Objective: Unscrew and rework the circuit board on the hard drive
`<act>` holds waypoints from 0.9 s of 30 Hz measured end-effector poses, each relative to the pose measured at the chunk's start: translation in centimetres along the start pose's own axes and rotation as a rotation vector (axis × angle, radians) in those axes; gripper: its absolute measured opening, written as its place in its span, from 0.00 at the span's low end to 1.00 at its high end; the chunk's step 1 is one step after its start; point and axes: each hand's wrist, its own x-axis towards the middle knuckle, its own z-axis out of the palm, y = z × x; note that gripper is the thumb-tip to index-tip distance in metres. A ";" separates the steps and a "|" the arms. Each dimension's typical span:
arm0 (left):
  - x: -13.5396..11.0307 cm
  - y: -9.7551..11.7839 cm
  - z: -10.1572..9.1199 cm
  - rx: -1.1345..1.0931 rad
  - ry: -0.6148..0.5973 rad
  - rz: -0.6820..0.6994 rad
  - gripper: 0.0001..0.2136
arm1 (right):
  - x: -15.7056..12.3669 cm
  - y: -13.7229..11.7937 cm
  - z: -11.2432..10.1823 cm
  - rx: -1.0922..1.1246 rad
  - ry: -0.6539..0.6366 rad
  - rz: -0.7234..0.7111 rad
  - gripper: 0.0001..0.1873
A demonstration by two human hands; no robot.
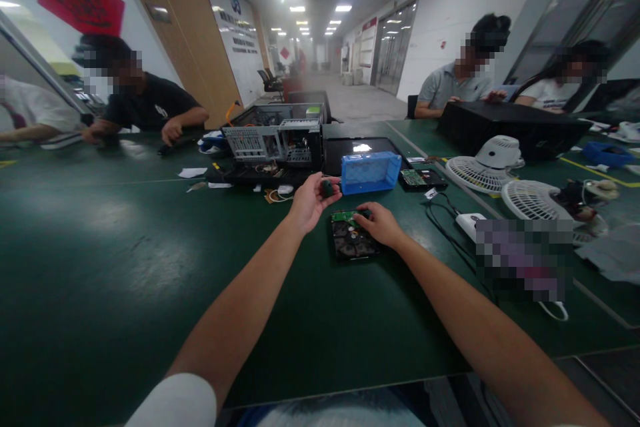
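My left hand (311, 203) is raised just left of the blue plastic box (370, 173), its fingers closed around a small dark rounded piece (327, 188); what kind it is I cannot make out. A hard drive (353, 243) lies on the table with its green circuit board (343, 216) towards the far end. My right hand (381, 223) grips the drive at its far right edge, thumb and fingers bent at the board. Part of that edge is hidden under the fingers. The blue box is tipped on its side behind the drive.
Behind stands an opened computer case (275, 140). Another drive with a green board (423, 179) lies right of the box. White fan parts (485, 163), a power strip (470, 225) and cables occupy the right side. Several people sit across the green table (125, 267), near a black case (510, 127).
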 end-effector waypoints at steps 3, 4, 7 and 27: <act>-0.1 -0.1 0.1 0.032 0.001 0.011 0.11 | 0.0 -0.1 0.0 0.000 0.000 -0.001 0.16; -0.1 -0.1 0.1 0.041 -0.002 0.019 0.09 | 0.0 0.0 0.0 -0.002 -0.002 -0.003 0.16; 0.0 -0.2 -0.1 0.065 -0.011 0.029 0.08 | 0.1 0.0 0.0 -0.003 -0.004 -0.005 0.16; -0.1 0.1 -0.3 0.141 0.099 0.018 0.09 | 0.1 0.0 0.0 -0.008 0.002 0.005 0.16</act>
